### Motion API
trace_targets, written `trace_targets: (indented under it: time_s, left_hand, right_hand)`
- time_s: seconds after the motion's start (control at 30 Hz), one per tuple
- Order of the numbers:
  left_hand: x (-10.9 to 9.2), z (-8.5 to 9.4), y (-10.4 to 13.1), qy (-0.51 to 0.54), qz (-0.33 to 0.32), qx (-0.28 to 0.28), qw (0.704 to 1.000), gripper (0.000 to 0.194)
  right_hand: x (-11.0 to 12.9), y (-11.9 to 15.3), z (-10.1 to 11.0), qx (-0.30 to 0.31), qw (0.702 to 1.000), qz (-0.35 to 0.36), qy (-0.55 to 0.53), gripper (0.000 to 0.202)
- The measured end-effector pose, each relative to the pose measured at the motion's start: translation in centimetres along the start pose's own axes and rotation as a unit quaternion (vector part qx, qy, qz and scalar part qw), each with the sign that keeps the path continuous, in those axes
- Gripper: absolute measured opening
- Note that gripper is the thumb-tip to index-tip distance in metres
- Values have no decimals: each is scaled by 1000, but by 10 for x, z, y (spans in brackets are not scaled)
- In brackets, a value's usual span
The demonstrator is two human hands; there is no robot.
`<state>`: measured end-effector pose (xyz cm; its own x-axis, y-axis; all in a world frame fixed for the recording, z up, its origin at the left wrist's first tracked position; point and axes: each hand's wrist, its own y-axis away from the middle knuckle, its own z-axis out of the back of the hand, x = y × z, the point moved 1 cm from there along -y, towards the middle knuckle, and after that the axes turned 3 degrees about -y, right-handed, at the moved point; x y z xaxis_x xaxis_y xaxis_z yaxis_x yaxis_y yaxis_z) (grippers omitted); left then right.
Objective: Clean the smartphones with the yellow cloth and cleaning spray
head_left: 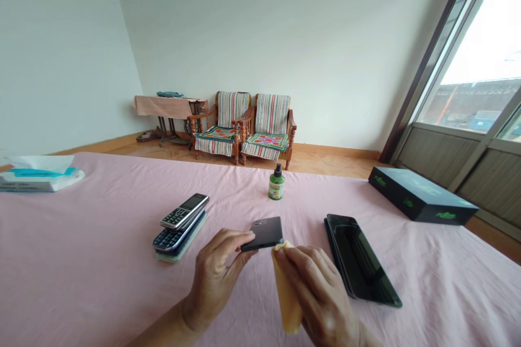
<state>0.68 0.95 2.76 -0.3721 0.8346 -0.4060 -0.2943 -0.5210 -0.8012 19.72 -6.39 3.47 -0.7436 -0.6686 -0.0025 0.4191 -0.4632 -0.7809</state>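
Observation:
A dark smartphone (266, 232) is pinched at its left edge by my left hand (215, 268), back side up with the camera lenses near its far left corner. My right hand (315, 287) grips a folded yellow cloth (285, 295), whose top end touches the phone's near right corner. Part of the cloth is hidden behind my right fingers. Left of my hands lies a stack of keypad phones (185, 211) on a pale green flat item. To the right, a black tablet (362, 260) rests on another dark flat device.
Beyond the phone stands a green spray bottle (276, 184). A black box (419, 195) sits at the far right, a tissue pack (40, 173) at the far left. All rest on a pink cloth (109, 260). Two wooden chairs (266, 119) stand by the wall.

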Motion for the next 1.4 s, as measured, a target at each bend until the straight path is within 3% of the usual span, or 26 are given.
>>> trace_targets:
  time_s: [0.13, 0.37, 0.7, 1.03, 1.4]
  left_hand:
    - [-3, 2, 0, -4, -12, -3, 1000, 15]
    - [-2, 3, 0, -2, -21, 8, 1000, 17]
    - [-4, 1, 2, 11, -26, 11, 1000, 18]
    - [-2, 0, 2, 4, -31, 17, 999, 17]
    - [0, 0, 3, -3, -23, 14, 1000, 18]
  right_hand:
    - [3, -1, -3, 13, 1000, 1, -28, 46]
    - [0, 8, 9, -30, 1000, 4, -4, 52]
    - [2, 0, 1, -25, 999, 42, 22, 34]
    - [4, 2, -5, 1, 1000, 5, -12, 34]
    - [4, 4, -5, -14, 999, -8, -28, 33]
